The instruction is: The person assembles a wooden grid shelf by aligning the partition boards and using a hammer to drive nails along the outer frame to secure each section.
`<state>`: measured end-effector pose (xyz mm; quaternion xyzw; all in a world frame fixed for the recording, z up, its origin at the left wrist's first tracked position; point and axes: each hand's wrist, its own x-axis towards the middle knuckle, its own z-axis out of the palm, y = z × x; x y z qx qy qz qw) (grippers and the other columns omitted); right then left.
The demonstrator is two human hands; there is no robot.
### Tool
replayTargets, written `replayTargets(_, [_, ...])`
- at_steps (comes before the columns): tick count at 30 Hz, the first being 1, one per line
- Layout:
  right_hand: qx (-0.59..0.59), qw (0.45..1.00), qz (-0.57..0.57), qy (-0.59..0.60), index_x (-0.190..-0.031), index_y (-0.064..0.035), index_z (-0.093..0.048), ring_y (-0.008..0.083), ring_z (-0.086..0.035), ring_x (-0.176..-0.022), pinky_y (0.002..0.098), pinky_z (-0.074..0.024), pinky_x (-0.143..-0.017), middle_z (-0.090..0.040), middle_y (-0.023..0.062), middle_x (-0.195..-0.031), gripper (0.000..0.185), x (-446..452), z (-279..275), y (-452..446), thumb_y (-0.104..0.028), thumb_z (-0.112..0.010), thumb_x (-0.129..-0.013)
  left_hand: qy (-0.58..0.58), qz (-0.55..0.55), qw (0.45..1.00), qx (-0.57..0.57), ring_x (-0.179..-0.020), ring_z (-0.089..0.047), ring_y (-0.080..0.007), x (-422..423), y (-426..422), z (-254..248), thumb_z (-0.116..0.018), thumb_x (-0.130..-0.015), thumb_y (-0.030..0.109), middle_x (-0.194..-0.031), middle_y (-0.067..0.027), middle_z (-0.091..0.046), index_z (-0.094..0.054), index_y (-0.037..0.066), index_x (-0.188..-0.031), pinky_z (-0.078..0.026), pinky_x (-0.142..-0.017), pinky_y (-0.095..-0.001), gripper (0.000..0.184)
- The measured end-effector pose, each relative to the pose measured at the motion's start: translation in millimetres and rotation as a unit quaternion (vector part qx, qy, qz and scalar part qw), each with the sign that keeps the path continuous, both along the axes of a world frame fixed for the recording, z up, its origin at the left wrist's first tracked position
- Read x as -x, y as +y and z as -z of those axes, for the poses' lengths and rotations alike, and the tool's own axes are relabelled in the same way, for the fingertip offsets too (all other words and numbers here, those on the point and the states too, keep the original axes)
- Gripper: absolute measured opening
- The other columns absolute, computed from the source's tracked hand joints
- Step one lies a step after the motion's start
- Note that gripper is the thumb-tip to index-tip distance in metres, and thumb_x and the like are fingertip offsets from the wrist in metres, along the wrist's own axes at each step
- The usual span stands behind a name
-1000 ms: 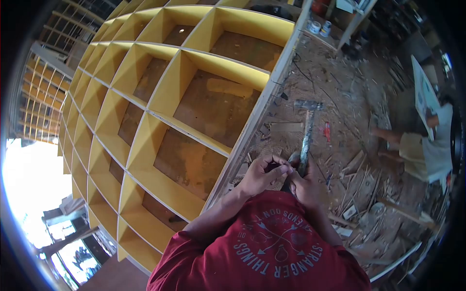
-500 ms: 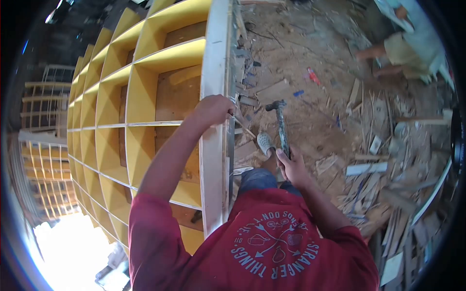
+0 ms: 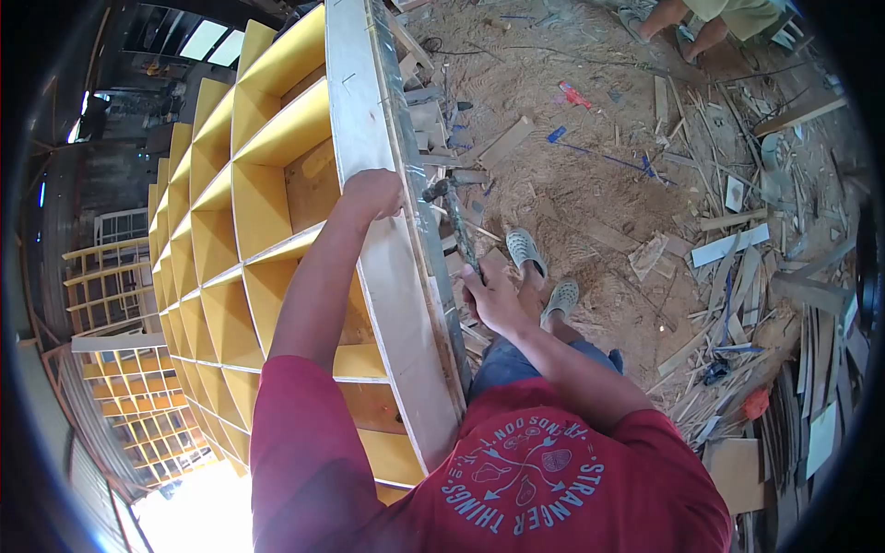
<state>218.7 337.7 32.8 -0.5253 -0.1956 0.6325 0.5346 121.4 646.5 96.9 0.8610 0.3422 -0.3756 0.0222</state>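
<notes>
My left hand (image 3: 375,194) rests closed at the pale side board (image 3: 392,267) of the yellow gridded frame (image 3: 261,207). Its fingers are pressed together at the board's outer side, and what they hold is too small to make out. My right hand (image 3: 495,297) is wrapped round the handle of a hammer (image 3: 459,219). The hammer's head is close to the board's outer edge, just right of my left hand. Bent nails or staples stick out of the board's upper part.
Wood scraps (image 3: 728,304) litter the dirt floor on the right. A red object (image 3: 573,94) and a blue strip (image 3: 599,155) lie beyond my feet. Another person's legs (image 3: 687,28) show at the top right. A second lattice frame (image 3: 143,396) stands at the far left.
The hands were together in front of the shirt, then parted. The left moved onto the side board, and the hammer in the right hand has come closer to it. The view has shifted.
</notes>
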Motion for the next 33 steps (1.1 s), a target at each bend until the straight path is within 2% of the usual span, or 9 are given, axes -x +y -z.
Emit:
replayTargets(5, [0.006,0.999,0.029,-0.014,-0.105,-0.0021,-0.059,0.0079,-0.052,-0.046,0.0276,-0.0407,-0.042,-0.055,0.0007,-0.066,0.045,26,6,6,-0.046,-0.051,-0.113,0.017,0.002,1.000,0.025,-0.100,-0.076,-0.0384,-11,-10,-21,-0.076,-0.082,0.021,-0.108,-0.0198,-0.079,-0.081,0.003,-0.101,-0.060,-0.089,-0.0484,0.026])
replayTargets(15, [-0.057,0.966,0.143,-0.210,-0.100,-0.0030,-0.060,0.0114,-0.050,-0.046,0.0309,-0.0397,-0.043,-0.053,0.0011,-0.064,0.046,105,36,19,-0.046,-0.050,-0.114,0.012,0.013,1.000,0.018,-0.099,-0.077,-0.0367,-13,-17,-28,-0.079,-0.080,0.018,-0.107,-0.0178,-0.079,-0.082,0.004,-0.100,-0.061,-0.088,-0.0480,0.025])
replayTargets(16, [0.005,0.990,0.071,-0.119,-0.096,-0.0023,-0.060,0.0145,-0.054,-0.053,0.0349,-0.0434,-0.049,-0.056,0.0034,-0.067,0.046,91,8,16,-0.044,-0.051,-0.114,0.015,0.021,0.999,0.023,-0.100,-0.077,-0.0364,-12,-17,-28,-0.079,-0.079,0.018,-0.107,-0.0176,-0.080,-0.082,0.004,-0.101,-0.061,-0.088,-0.0480,0.025])
replayTargets(19, [0.012,0.984,0.143,-0.104,-0.094,-0.0017,-0.055,0.0205,-0.056,-0.053,0.0434,-0.0468,-0.052,-0.057,0.0090,-0.069,0.046,89,6,16,-0.043,-0.050,-0.113,0.010,0.019,1.000,0.014,-0.100,-0.077,-0.0358,-11,-17,-26,-0.080,-0.079,0.016,-0.106,-0.0171,-0.080,-0.082,0.004,-0.101,-0.061,-0.088,-0.0478,0.025])
replayTargets(22, [0.052,0.973,0.189,-0.118,-0.096,-0.0019,-0.054,0.0187,-0.054,-0.049,0.0416,-0.0446,-0.047,-0.056,0.0072,-0.068,0.044,99,-2,19,-0.042,-0.049,-0.114,0.001,0.022,1.000,0.010,-0.100,-0.077,-0.0357,-7,-16,-23,-0.080,-0.078,0.016,-0.107,-0.0171,-0.079,-0.082,0.003,-0.100,-0.061,-0.087,-0.0476,0.025])
replayTargets(26, [0.040,0.990,0.095,-0.096,-0.097,-0.0057,-0.057,0.0100,-0.051,-0.048,0.0296,-0.0404,-0.042,-0.054,0.0005,-0.068,0.045,96,0,21,-0.047,-0.049,-0.113,0.008,0.028,1.000,0.000,-0.100,-0.076,-0.0373,-6,-17,-25,-0.076,-0.080,0.014,-0.108,-0.0191,-0.079,-0.081,0.003,-0.097,-0.061,-0.088,-0.0469,0.021])
replayTargets(29, [0.055,0.980,0.190,-0.015,-0.097,-0.0084,-0.055,0.0076,-0.050,-0.049,0.0278,-0.0394,-0.040,-0.052,-0.0011,-0.070,0.042,66,-6,21,-0.046,-0.048,-0.114,-0.077,0.039,0.996,0.012,-0.100,-0.076,-0.0372,6,-10,-23,-0.074,-0.084,0.015,-0.108,-0.0187,-0.079,-0.081,0.005,-0.100,-0.060,-0.089,-0.0461,0.020])
replayTargets(30, [0.048,0.967,0.248,0.027,-0.098,-0.0092,-0.054,0.0074,-0.049,-0.049,0.0276,-0.0389,-0.039,-0.051,-0.0016,-0.070,0.041,51,-11,22,-0.046,-0.048,-0.114,-0.282,0.044,0.958,0.034,-0.101,-0.076,-0.0356,22,-5,-22,-0.074,-0.090,0.017,-0.108,-0.0171,-0.079,-0.081,0.006,-0.105,-0.060,-0.089,-0.0442,0.020])
replayTargets(33, [0.068,0.937,0.339,0.055,-0.100,-0.0109,-0.053,0.0072,-0.046,-0.048,0.0276,-0.0384,-0.038,-0.047,-0.0028,-0.068,0.035,49,-15,26,-0.042,-0.044,-0.115,-0.585,-0.122,0.798,-0.084,-0.089,-0.076,-0.0234,62,-14,-78,-0.074,-0.095,0.020,-0.099,-0.0093,-0.079,-0.080,0.010,-0.107,-0.059,-0.085,-0.0375,0.018])
